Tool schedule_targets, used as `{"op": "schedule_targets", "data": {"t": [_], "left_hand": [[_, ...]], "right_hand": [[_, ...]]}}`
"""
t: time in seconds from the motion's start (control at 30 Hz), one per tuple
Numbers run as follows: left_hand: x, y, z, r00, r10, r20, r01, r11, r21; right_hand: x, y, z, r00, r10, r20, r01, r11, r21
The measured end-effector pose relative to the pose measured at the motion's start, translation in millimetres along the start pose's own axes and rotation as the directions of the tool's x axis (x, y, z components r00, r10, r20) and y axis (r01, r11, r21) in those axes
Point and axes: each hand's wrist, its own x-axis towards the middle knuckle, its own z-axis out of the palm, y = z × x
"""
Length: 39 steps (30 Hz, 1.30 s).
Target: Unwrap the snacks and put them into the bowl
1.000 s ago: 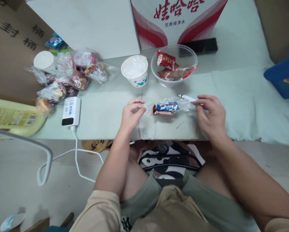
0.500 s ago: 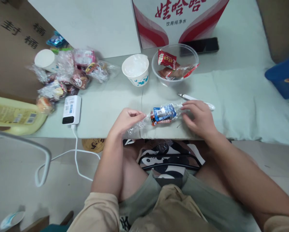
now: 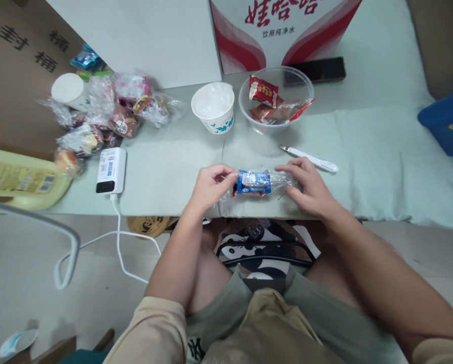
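A small clear plastic bag [image 3: 281, 180] with blue-wrapped snack packets [image 3: 254, 182] inside lies crosswise near the table's front edge. A bit of red-brown wrapper shows under the blue. My left hand [image 3: 213, 187] pinches the left end of the bag between thumb and fingers, right beside the packets. Around the crumpled right end curl the fingers of my right hand [image 3: 309, 188], thumb and forefinger somewhat apart with film between them. Just beyond my right hand lies a white craft knife or similar slim tool [image 3: 312, 159] with a metal tip.
Farther back stand a paper cup [image 3: 213, 108] with clear plastic in it and a clear bowl [image 3: 245, 114] of red and brown packets. A black phone [image 3: 325, 70] lies behind. At left are wrapped snacks [image 3: 124, 121], another cup [image 3: 69, 91] and a cabled power bank [image 3: 111, 169].
The packets have turned straighter and shifted slightly left. My left hand has moved right, up against them. More crumpled film shows by my right hand.
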Motion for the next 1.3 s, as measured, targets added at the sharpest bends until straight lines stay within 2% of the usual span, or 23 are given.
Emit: {"op": "schedule_targets", "data": {"t": [0.1,0.2,0.37,0.47,0.57,0.7,0.93,1.0,1.03,1.13,1.2,1.23,1.3], "left_hand": [[0,3,1.6,0.998,-0.06,0.004,0.06,0.993,-0.1],[1,6,1.4,0.997,-0.072,-0.032,0.066,0.988,-0.14],[3,4,-0.1,0.993,-0.006,-0.114,-0.002,0.998,-0.07],[4,2,0.4,0.991,-0.009,-0.137,0.011,1.0,0.016],[5,3,1.8,0.989,-0.041,-0.139,0.05,0.997,0.061],[5,3,2.8,0.988,-0.081,-0.132,0.087,0.995,0.039],[9,0,-3.5,0.952,-0.201,-0.229,0.178,0.977,-0.116],[10,1,-4.1,0.936,-0.28,-0.213,0.232,0.946,-0.225],[9,2,-3.8,0.925,-0.33,-0.189,0.273,0.922,-0.274],[9,3,-2.4,0.9,-0.416,-0.132,0.37,0.888,-0.272],[8,-2,-2.8,0.915,-0.364,-0.174,0.342,0.928,-0.147],[8,-5,-3.7,0.925,-0.321,-0.201,0.312,0.947,-0.075],[8,-11,-6.7,0.941,-0.254,-0.224,0.269,0.963,0.036]], "right_hand": [[1,-3,2,0.999,0.0,0.034,-0.001,0.999,0.034],[3,-4,2,0.998,0.013,0.054,-0.016,0.998,0.062],[3,-4,-2,0.986,0.165,0.006,-0.163,0.963,0.215],[3,-3,-4,0.971,0.238,-0.009,-0.229,0.944,0.236],[3,-3,-5,0.966,0.236,-0.106,-0.208,0.952,0.226],[4,-5,-7,0.938,0.237,-0.253,-0.15,0.935,0.321],[3,7,-7,0.82,0.393,-0.416,-0.223,0.889,0.4],[1,8,-8,0.816,0.343,-0.465,-0.199,0.922,0.332],[0,6,-9,0.832,0.277,-0.48,-0.166,0.951,0.262],[-3,-6,-9,0.914,-0.031,-0.403,0.03,1.0,-0.009],[-5,-14,-6,0.945,-0.184,-0.27,0.148,0.978,-0.15],[-5,-17,-3,0.957,-0.21,-0.201,0.168,0.964,-0.206],[-6,-18,2,0.979,-0.187,-0.084,0.154,0.94,-0.305]]}}
